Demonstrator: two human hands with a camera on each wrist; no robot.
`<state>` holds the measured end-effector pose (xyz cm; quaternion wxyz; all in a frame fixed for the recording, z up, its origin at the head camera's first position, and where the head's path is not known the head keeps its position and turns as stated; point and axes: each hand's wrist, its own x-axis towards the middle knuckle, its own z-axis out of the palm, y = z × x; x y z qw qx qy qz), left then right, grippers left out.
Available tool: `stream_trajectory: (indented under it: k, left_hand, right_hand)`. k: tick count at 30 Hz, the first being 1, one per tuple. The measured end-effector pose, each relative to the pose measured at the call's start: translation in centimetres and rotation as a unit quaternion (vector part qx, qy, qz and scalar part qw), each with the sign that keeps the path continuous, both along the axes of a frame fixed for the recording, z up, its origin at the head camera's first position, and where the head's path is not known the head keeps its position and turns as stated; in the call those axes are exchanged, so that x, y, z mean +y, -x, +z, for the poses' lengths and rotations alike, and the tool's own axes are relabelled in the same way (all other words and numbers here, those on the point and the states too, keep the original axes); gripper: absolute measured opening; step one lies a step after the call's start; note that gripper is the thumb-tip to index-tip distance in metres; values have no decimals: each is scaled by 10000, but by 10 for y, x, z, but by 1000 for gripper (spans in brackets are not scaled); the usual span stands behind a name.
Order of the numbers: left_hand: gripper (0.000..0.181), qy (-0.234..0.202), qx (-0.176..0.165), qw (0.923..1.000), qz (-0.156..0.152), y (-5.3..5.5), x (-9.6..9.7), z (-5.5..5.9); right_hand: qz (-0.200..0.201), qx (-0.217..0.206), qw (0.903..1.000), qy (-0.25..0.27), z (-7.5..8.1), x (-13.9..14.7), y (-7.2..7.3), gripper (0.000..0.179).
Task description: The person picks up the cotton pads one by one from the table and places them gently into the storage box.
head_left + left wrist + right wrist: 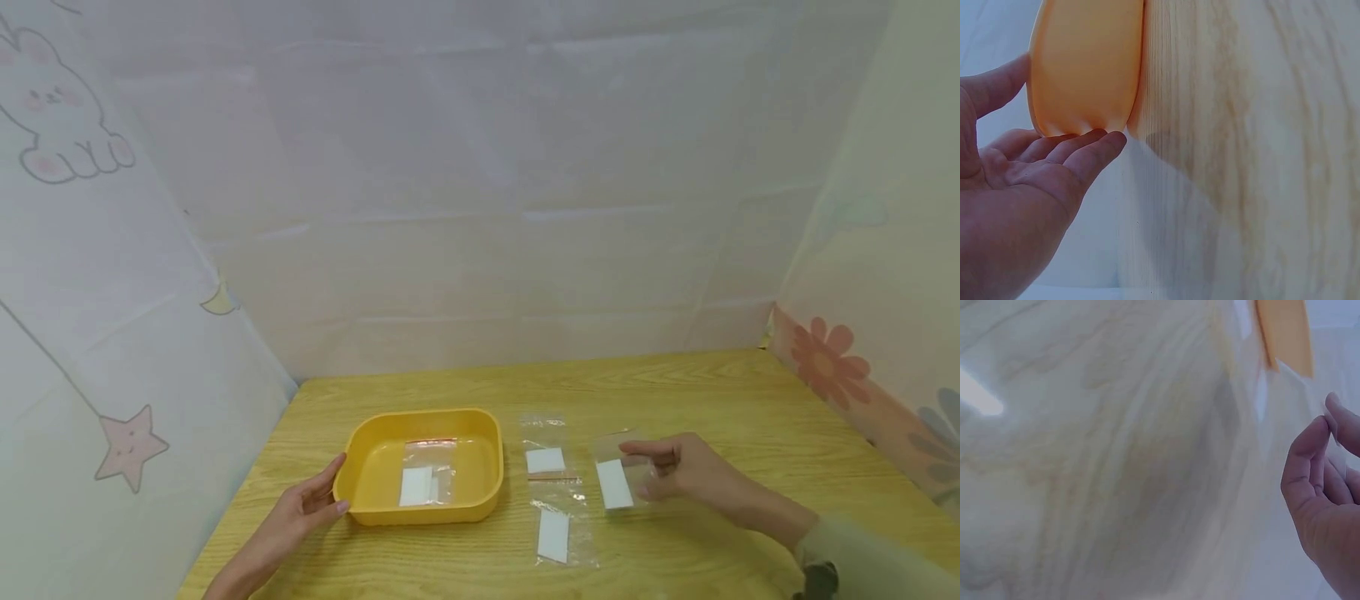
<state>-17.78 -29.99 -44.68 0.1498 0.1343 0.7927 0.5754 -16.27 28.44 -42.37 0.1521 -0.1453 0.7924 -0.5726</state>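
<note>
My left hand (303, 506) holds the left end of a yellow plastic tray (489, 500), with the thumb at the rim and the fingers (1094, 153) against the outer wall. Inside the tray lies a clear zip bag (444, 454) with a red seal strip and white pieces in it. On the right, my right hand (693, 475) pinches another clear plastic bag (606, 450) by its edge between thumb and fingers. A white rectangular piece (615, 484) shows in that bag, which is held over the table. In the right wrist view, thumb and forefinger meet on the thin film.
Between the tray and my right hand, two more clear bags lie on the wood-grain table (420, 567): one farther back with a white piece (545, 460), one nearer with a white piece (553, 536). Pale cloth walls (510, 208) enclose the table at the back and sides.
</note>
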Motion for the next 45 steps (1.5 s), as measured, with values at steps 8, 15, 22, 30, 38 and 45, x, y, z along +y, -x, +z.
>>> stream_trajectory:
  k: [8, 15, 22, 30, 38, 45]
  left_hand:
    - [78, 89, -52, 9999, 91, 1, 0, 0]
    - [78, 142, -1, 9999, 89, 0, 0, -1]
    - [80, 170, -9, 9997, 167, 2, 0, -1]
    - [81, 122, -81, 9998, 124, 2, -1, -2]
    - [82, 292, -57, 9994, 180, 0, -2, 1]
    - [81, 135, -66, 9998, 143, 0, -1, 0]
  right_hand:
    - [147, 238, 9992, 282, 33, -28, 16, 72]
    - [123, 499, 9984, 219, 58, -68, 33, 73]
    - [213, 535, 9977, 350, 59, -114, 51, 68]
    - [702, 498, 9948, 548, 59, -165, 63, 65]
    - [907, 294, 9944, 451, 56, -211, 71, 64]
    - [477, -33, 9982, 365, 37, -241, 77, 62]
